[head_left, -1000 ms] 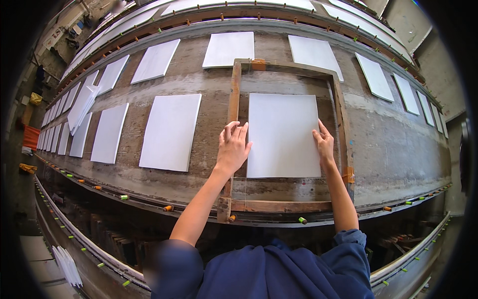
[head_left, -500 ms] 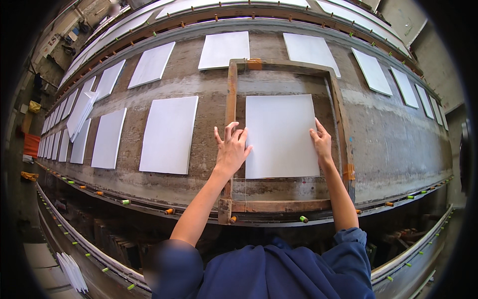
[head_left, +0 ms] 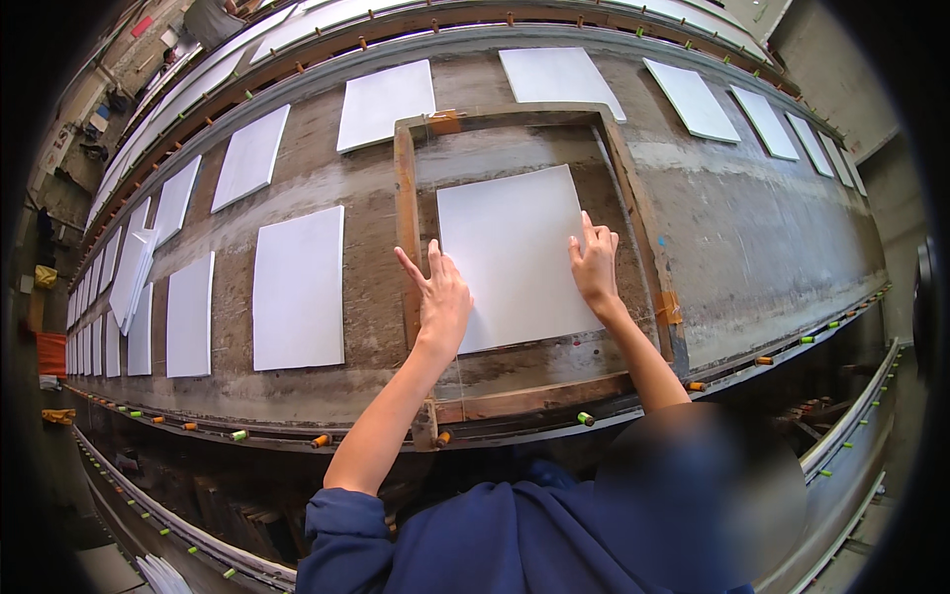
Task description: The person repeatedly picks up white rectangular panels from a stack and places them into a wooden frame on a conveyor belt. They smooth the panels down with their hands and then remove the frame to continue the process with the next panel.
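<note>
A white rectangular sheet (head_left: pixel 510 257), paper or thin board, lies slightly turned inside a worn wooden frame (head_left: pixel 524 404) on the table. My left hand (head_left: pixel 445 302) rests at the sheet's left edge, its fingers apart and the outermost one stretched out over the frame's left side. At the right edge my right hand (head_left: pixel 596 265) touches the sheet with its thumb side, index finger extended and the other fingers partly bent. Neither hand is wrapped round anything. The fingers' undersides are hidden. Orange tape (head_left: pixel 670 307) covers part of the frame's right side.
Thick white rectangular pieces (head_left: pixel 299 287) lie in two rows along the long stained table (head_left: pixel 752 247). A tilted stack of white sheets (head_left: pixel 132 277) leans over the left rows. Green and orange pegs (head_left: pixel 586 419) line the near rail. Another long table (head_left: pixel 396 22) runs behind.
The view has shifted, so the table's contents appear further left. The sheet has turned slightly counterclockwise within the frame. My right hand's fingers have moved from alongside the right edge onto the sheet's edge.
</note>
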Action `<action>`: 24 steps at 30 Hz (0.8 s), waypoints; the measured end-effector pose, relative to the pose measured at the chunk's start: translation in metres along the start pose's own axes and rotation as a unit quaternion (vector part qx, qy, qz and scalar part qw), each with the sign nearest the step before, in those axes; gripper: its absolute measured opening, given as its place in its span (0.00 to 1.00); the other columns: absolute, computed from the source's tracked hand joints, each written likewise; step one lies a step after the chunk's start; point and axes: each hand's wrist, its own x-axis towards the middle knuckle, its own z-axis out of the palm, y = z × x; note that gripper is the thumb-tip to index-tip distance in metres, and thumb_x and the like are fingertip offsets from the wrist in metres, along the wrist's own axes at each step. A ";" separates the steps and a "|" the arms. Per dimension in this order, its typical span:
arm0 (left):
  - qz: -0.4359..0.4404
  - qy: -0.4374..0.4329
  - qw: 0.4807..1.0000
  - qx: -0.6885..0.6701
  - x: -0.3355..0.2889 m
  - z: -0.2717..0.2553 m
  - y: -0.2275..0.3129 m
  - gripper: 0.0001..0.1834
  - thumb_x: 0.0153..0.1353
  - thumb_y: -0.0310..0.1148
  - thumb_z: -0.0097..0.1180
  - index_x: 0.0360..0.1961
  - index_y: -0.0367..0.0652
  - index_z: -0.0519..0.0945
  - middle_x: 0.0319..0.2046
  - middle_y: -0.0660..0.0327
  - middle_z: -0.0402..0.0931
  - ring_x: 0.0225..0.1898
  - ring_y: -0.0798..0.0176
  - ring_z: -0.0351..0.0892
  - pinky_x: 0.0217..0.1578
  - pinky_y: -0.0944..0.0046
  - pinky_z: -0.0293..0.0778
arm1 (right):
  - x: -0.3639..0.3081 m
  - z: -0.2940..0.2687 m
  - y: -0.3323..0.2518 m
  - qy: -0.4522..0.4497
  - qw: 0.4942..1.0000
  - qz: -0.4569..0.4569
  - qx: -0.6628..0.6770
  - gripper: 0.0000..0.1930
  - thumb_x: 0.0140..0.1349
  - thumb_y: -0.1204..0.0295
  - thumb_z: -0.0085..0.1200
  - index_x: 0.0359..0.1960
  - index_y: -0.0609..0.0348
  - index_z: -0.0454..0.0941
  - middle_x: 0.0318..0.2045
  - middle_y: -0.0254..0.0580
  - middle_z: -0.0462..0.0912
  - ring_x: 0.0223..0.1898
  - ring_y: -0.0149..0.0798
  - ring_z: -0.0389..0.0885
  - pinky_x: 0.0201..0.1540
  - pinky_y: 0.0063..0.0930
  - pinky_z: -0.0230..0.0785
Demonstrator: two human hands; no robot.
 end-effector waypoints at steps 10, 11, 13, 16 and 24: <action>-0.063 -0.013 0.993 -0.101 0.001 0.013 0.029 0.35 0.61 0.43 0.36 0.60 0.20 0.59 0.64 0.39 0.52 0.69 0.45 0.41 0.65 0.31 0.27 | -0.015 0.016 -0.001 0.011 0.991 -0.008 -0.129 0.26 0.63 0.69 0.45 0.60 0.71 0.62 0.50 0.53 0.63 0.54 0.50 0.59 0.59 0.44 0.54; -0.070 0.000 0.990 -0.119 -0.002 0.015 0.030 0.38 0.61 0.45 0.39 0.62 0.19 0.55 0.65 0.38 0.48 0.70 0.45 0.37 0.66 0.34 0.26 | -0.016 0.018 -0.002 0.014 0.989 -0.009 -0.147 0.26 0.64 0.68 0.45 0.61 0.71 0.62 0.52 0.54 0.63 0.55 0.51 0.59 0.60 0.44 0.53; -0.052 0.054 0.970 -0.231 -0.004 0.026 0.033 0.42 0.63 0.48 0.41 0.64 0.20 0.47 0.67 0.36 0.40 0.71 0.44 0.30 0.67 0.39 0.25 | -0.016 0.015 -0.008 0.010 0.978 -0.105 -0.181 0.27 0.64 0.67 0.43 0.62 0.71 0.59 0.59 0.54 0.59 0.62 0.52 0.54 0.63 0.45 0.49; 0.004 0.132 0.906 -0.402 -0.002 0.043 0.038 0.46 0.64 0.52 0.41 0.66 0.24 0.39 0.68 0.35 0.29 0.71 0.43 0.23 0.67 0.43 0.25 | -0.020 0.020 -0.009 -0.069 0.966 -0.162 -0.187 0.31 0.68 0.61 0.36 0.66 0.71 0.50 0.70 0.52 0.45 0.72 0.47 0.39 0.71 0.40 0.36; -0.004 0.100 0.917 -0.386 0.016 0.027 0.042 0.47 0.61 0.51 0.45 0.67 0.26 0.42 0.67 0.29 0.29 0.70 0.34 0.25 0.68 0.42 0.29 | -0.028 0.017 -0.025 -0.168 0.947 -0.243 -0.128 0.32 0.67 0.58 0.35 0.67 0.66 0.50 0.69 0.50 0.50 0.72 0.43 0.43 0.72 0.37 0.35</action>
